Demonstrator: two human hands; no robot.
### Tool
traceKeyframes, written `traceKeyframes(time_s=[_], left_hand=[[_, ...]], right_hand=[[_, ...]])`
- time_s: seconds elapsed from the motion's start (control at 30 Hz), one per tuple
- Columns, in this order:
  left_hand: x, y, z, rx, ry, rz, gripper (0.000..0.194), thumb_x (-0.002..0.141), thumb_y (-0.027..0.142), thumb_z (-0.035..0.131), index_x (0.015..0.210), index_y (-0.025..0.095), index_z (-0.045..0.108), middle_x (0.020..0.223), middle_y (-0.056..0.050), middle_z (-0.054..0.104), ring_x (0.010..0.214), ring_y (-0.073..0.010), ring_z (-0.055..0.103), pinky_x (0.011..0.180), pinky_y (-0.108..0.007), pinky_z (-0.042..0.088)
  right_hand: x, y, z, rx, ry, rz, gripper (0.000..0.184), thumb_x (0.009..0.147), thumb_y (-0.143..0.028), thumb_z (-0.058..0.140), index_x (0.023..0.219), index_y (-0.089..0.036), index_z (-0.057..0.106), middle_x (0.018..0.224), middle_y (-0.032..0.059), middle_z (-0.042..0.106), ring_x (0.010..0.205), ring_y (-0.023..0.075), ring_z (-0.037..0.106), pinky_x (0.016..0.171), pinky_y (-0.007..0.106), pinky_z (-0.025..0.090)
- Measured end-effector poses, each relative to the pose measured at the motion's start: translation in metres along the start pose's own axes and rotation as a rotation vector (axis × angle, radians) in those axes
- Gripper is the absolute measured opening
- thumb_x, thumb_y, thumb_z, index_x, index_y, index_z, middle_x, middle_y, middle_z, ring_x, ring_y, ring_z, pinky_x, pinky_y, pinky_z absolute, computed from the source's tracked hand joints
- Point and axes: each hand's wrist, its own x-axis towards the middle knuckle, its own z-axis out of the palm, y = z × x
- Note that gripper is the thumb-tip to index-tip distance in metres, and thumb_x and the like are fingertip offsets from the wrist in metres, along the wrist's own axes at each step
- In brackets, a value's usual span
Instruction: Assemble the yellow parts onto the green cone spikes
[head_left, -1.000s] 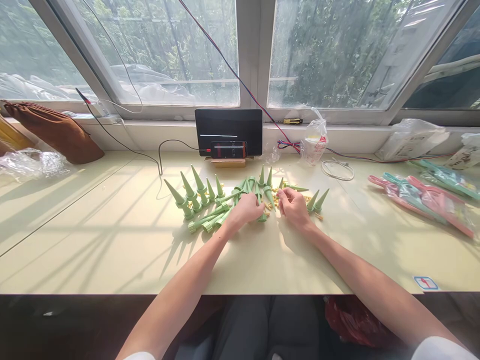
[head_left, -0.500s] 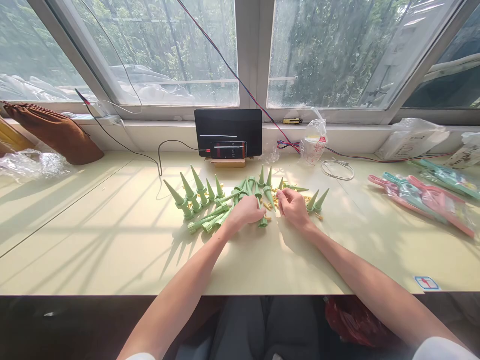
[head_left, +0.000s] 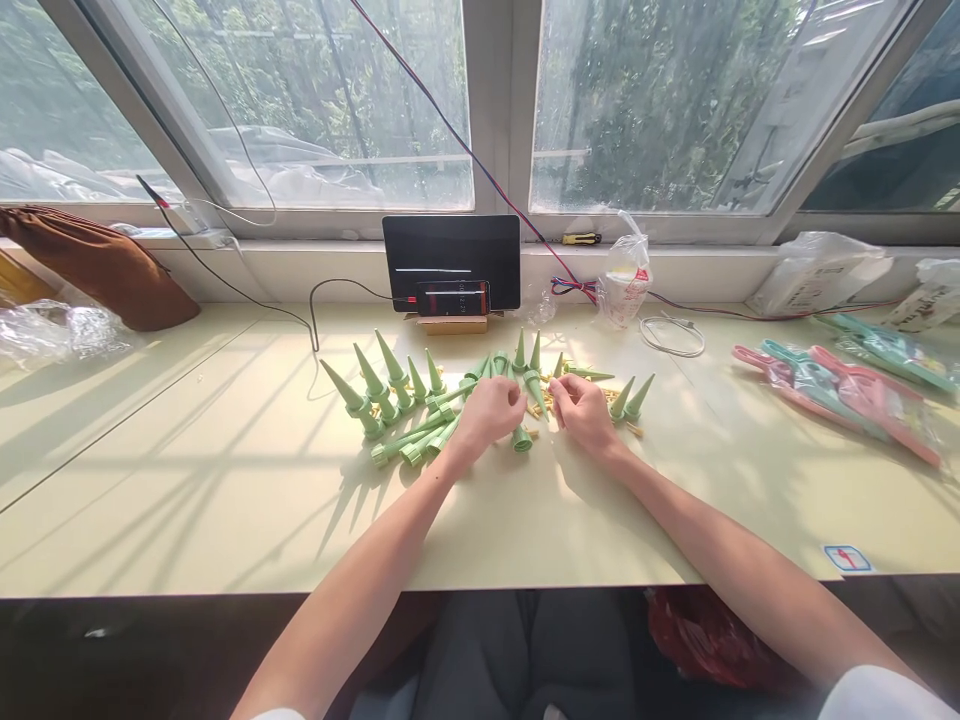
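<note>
On the smooth cream tabletop [head_left: 225,520], a hollow green socket [head_left: 522,440] lies mouth towards me, just beside my left hand [head_left: 491,410]. That hand is curled; contents, if any, I cannot tell. My right hand [head_left: 581,408] is narrowed to a pinch; I cannot tell what sits between its fingertips. Tapered green plastic spikes [head_left: 390,362] with collars stand or lie about both hands, mostly to the left. Small yellow pegs [head_left: 635,430] lie scattered around my right hand. Markings: blue-bordered sticker [head_left: 848,558], red symbol; phone [head_left: 452,298], digits indistinct; bagged cup [head_left: 625,285], red print illegible.
</note>
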Motion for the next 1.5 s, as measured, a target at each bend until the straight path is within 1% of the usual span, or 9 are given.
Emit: traceKeyframes(time_s=[0.07, 0.17, 0.27, 0.37, 0.57, 0.77, 1.03, 1.3, 1.5], left_hand=[[0.0021, 0.0008, 0.0004, -0.037, 0.086, 0.01, 0.026, 0.082, 0.025, 0.052, 0.057, 0.019, 0.051, 0.054, 0.001, 0.048, 0.054, -0.012, 0.043, 0.055, -0.025, 0.031], [0.0042, -0.0006, 0.0015, -0.049, 0.143, 0.001, 0.017, 0.084, 0.025, 0.053, 0.078, 0.018, 0.067, 0.062, 0.0, 0.059, 0.058, -0.0133, 0.051, 0.061, -0.025, 0.038], [0.0052, -0.004, 0.0041, 0.003, 0.135, -0.004, 0.018, 0.084, 0.021, 0.055, 0.087, 0.018, 0.072, 0.068, -0.002, 0.063, 0.065, -0.0149, 0.056, 0.067, -0.025, 0.041], [0.0051, -0.0061, 0.0068, 0.061, 0.058, 0.002, 0.02, 0.083, 0.02, 0.055, 0.089, 0.017, 0.075, 0.072, -0.003, 0.065, 0.071, -0.0164, 0.058, 0.07, -0.026, 0.042], [0.0034, -0.0039, 0.008, 0.13, -0.04, 0.0, 0.028, 0.087, 0.021, 0.05, 0.094, 0.018, 0.077, 0.076, -0.006, 0.069, 0.076, -0.0188, 0.061, 0.071, -0.027, 0.042], [0.0017, -0.0042, 0.0077, 0.196, -0.067, 0.036, 0.029, 0.088, 0.021, 0.048, 0.081, 0.021, 0.076, 0.068, -0.006, 0.065, 0.067, -0.0173, 0.057, 0.065, -0.026, 0.036], [0.0009, -0.0019, 0.0044, 0.336, -0.131, 0.029, 0.031, 0.086, 0.014, 0.046, 0.064, 0.021, 0.066, 0.059, -0.004, 0.055, 0.06, -0.0166, 0.05, 0.057, -0.028, 0.023], [0.0009, 0.0, 0.0025, 0.378, -0.16, -0.004, 0.027, 0.082, 0.01, 0.049, 0.063, 0.021, 0.065, 0.06, -0.006, 0.057, 0.062, -0.0184, 0.055, 0.058, -0.029, 0.024], [0.0018, 0.0015, 0.0033, 0.372, -0.158, -0.043, 0.022, 0.087, 0.017, 0.051, 0.074, 0.02, 0.068, 0.066, -0.007, 0.062, 0.072, -0.0214, 0.062, 0.06, -0.028, 0.03]], right_hand=[[0.0003, -0.0006, -0.0005, -0.001, -0.001, 0.004, 0.037, 0.089, -0.054, 0.055, 0.071, -0.021, 0.053, 0.053, -0.0009, 0.054, 0.045, 0.0151, 0.049, 0.047, 0.028, 0.04], [0.0005, -0.0011, -0.0012, 0.009, 0.001, 0.005, 0.036, 0.088, -0.055, 0.056, 0.074, -0.021, 0.055, 0.057, -0.0004, 0.055, 0.046, 0.0154, 0.051, 0.046, 0.028, 0.04], [0.0006, -0.0008, -0.0014, 0.013, 0.01, -0.003, 0.034, 0.087, -0.054, 0.057, 0.078, -0.021, 0.056, 0.062, 0.0006, 0.056, 0.049, 0.0161, 0.054, 0.046, 0.028, 0.041], [0.0009, 0.0004, -0.0007, 0.02, 0.017, -0.002, 0.033, 0.086, -0.054, 0.058, 0.081, -0.021, 0.056, 0.066, 0.0016, 0.058, 0.051, 0.0165, 0.055, 0.047, 0.029, 0.042], [0.0014, 0.0034, 0.0003, 0.04, -0.02, -0.004, 0.033, 0.087, -0.053, 0.058, 0.078, -0.021, 0.055, 0.062, 0.0011, 0.057, 0.049, 0.0159, 0.053, 0.047, 0.029, 0.041], [-0.0013, 0.0013, 0.0, 0.009, -0.065, -0.018, 0.035, 0.088, -0.053, 0.057, 0.073, -0.022, 0.052, 0.06, 0.0009, 0.059, 0.047, 0.0146, 0.05, 0.048, 0.028, 0.04], [-0.0025, -0.0021, 0.0006, -0.102, -0.054, -0.054, 0.043, 0.09, -0.055, 0.054, 0.062, -0.022, 0.045, 0.048, -0.0019, 0.051, 0.044, 0.0131, 0.044, 0.048, 0.028, 0.037], [-0.0021, 0.0005, 0.0014, -0.114, -0.06, -0.068, 0.044, 0.091, -0.055, 0.051, 0.062, -0.022, 0.046, 0.049, -0.0019, 0.05, 0.044, 0.0128, 0.043, 0.048, 0.028, 0.037], [-0.0021, 0.0013, 0.0018, -0.121, -0.063, -0.076, 0.045, 0.091, -0.055, 0.051, 0.062, -0.022, 0.046, 0.049, -0.0018, 0.051, 0.045, 0.0129, 0.044, 0.049, 0.028, 0.037]])
